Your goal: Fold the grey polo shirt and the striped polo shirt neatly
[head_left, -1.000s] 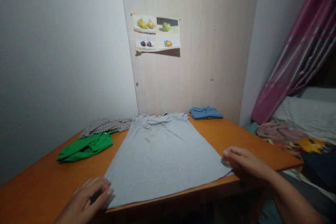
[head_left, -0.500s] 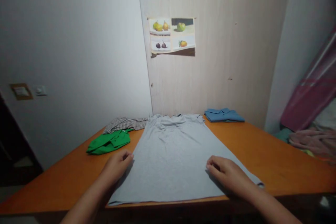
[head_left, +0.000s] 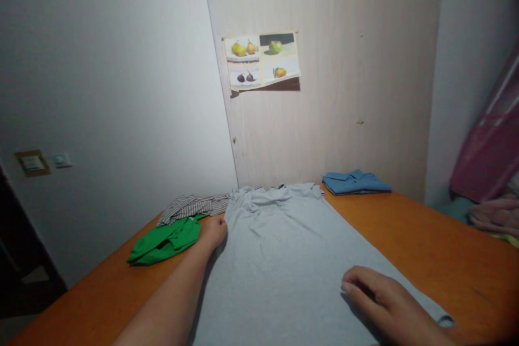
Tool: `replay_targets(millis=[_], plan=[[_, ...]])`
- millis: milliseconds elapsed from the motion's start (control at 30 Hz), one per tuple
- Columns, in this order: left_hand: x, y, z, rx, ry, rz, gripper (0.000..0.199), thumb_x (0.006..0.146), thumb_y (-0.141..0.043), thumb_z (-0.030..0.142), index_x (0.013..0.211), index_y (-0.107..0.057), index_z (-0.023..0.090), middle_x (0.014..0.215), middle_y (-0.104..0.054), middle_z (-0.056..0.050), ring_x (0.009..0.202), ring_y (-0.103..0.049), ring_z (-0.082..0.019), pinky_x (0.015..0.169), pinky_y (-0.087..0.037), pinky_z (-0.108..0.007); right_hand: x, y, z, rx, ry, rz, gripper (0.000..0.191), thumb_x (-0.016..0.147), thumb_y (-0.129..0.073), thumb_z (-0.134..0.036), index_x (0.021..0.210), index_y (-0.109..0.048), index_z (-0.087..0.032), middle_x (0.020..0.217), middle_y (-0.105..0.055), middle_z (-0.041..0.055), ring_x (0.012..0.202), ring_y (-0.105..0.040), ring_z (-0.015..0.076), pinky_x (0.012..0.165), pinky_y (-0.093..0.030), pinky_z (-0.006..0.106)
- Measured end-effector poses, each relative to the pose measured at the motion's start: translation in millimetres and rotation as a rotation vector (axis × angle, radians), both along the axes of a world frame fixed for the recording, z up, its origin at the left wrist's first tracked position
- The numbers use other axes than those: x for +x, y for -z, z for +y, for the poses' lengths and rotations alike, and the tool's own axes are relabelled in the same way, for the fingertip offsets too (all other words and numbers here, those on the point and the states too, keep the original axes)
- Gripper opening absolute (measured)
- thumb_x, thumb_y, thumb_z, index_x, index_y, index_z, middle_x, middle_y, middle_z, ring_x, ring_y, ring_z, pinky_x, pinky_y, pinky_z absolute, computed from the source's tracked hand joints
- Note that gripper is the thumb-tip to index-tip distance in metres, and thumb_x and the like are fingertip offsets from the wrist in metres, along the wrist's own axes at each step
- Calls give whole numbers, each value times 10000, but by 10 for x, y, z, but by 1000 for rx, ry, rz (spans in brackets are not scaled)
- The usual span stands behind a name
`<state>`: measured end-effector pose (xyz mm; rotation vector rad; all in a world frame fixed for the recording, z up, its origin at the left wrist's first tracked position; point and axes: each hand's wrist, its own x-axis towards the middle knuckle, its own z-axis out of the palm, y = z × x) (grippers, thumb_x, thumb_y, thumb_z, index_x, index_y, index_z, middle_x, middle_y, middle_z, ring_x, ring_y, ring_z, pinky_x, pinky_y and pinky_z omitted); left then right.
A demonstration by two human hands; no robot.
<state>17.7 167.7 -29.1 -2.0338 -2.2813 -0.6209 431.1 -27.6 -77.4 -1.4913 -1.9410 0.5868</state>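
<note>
A light grey shirt [head_left: 284,270] lies spread on the orange table, its collar end towards the wall and creased near the top. By the shirt's left edge is my left hand [head_left: 215,231], its fingers curled in a loose fist with no cloth visibly pulled up. My right hand [head_left: 377,296] hovers over the lower right part of the shirt, fingers bent and thumb close to the index finger, with nothing between them. Left of the shirt, a crumpled green garment [head_left: 166,242] lies close to my left wrist.
Behind the green garment is a striped garment [head_left: 194,206]. A folded blue shirt [head_left: 357,182] rests at the back right of the orange table [head_left: 413,238]. Fruit pictures [head_left: 263,62] hang on the wall. Pink cloth [head_left: 497,216] is piled at the far right.
My left hand has moved forward along the shirt's left edge, towards the collar end. My right hand appears lower and further right as the view shifts. The shirt keeps its shape.
</note>
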Motion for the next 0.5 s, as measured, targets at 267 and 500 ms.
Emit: replay_targets(millis=[267, 500], plan=[[96, 66, 313, -48, -100, 55, 224, 837, -505, 265, 863, -711, 182, 1015, -750, -176, 952, -701, -332, 692, -459, -330, 461, -6, 95, 52, 222, 90, 404, 946, -415, -568, 833, -635, -248, 787, -678, 46, 778, -644, 245, 693, -482, 314], [170, 82, 343, -87, -150, 88, 234, 815, -529, 266, 844, -726, 143, 1021, -741, -241, 973, -700, -397, 737, -487, -410, 196, -121, 30, -27, 98, 16, 314, 889, -500, -560, 834, -677, -307, 821, -706, 62, 784, -641, 277, 701, -500, 347]])
